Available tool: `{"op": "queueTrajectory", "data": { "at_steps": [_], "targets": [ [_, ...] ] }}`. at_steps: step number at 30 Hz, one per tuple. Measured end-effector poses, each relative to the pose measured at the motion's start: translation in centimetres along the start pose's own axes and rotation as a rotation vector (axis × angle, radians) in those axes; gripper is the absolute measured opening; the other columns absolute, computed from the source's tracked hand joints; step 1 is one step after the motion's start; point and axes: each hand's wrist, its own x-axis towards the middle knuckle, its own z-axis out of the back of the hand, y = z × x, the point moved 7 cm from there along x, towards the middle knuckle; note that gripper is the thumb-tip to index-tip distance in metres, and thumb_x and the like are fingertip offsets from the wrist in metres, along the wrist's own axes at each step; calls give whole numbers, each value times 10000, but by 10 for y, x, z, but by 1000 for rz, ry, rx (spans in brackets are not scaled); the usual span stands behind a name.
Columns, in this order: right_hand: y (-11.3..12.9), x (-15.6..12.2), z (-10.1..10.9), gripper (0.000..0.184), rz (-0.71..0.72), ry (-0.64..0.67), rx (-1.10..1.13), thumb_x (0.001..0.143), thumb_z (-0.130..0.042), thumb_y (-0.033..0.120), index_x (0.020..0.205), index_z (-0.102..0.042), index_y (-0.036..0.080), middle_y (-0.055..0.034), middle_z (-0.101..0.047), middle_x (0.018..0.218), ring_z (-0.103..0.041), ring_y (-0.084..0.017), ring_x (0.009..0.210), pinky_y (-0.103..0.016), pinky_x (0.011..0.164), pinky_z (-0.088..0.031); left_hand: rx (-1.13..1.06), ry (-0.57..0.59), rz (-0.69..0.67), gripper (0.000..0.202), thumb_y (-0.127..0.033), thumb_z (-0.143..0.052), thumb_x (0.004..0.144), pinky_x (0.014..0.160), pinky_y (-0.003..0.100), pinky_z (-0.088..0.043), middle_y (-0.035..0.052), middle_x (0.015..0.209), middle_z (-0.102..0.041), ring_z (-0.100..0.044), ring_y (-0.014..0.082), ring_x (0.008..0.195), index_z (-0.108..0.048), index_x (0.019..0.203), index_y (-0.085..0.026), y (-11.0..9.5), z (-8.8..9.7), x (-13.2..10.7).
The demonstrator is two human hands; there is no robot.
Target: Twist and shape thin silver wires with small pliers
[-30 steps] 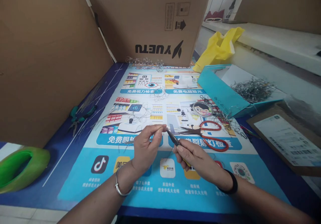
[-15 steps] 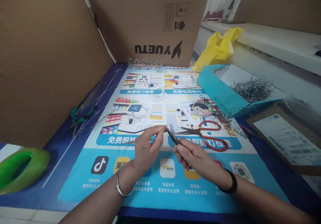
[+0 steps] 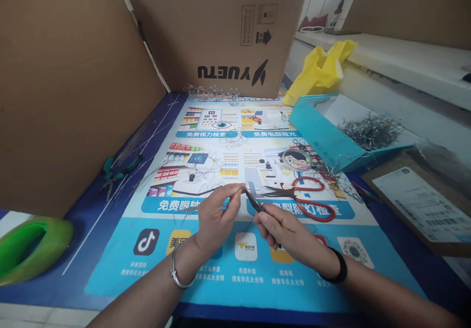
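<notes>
My left hand pinches a thin piece of wire between thumb and forefinger, just above the printed poster. My right hand is closed round small dark pliers, whose pointed tip meets the wire at my left fingertips. Both hands hover over the poster's middle, with a silver bangle on the left wrist and a black band on the right. Red-handled scissors lie shut on the poster just beyond my right hand.
Loose bent wires are scattered over the poster. A teal tray at the right holds a heap of wire bits. Teal pliers lie at the left by cardboard walls. A green tape roll, a yellow bag and a cardboard box stand around.
Hardly anything has moved; my left fingers and the pliers' tip have shifted slightly while staying together at the wire.
</notes>
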Motion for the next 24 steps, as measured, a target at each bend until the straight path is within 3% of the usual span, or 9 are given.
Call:
{"op": "queueTrajectory", "data": {
  "at_steps": [13,24],
  "targets": [
    [0,1,-1,356,-8,8,16,926,-373,500,767,-439,189,20,-473,670,-450,-79,513,-228,479,-385,32,6,-18,156,-114,-565,850,814,286,-554,34,946,-725,-686,152,887,-640,962,-192,1,0,-1],
    [2,1,-2,345,11,-30,-40,942,-342,463,717,-397,207,46,-417,594,-385,-75,476,-229,459,-322,5,1,-24,130,-119,-588,845,803,254,-542,20,905,-714,-680,131,859,-642,936,-196,1,0,1]
  ]
}}
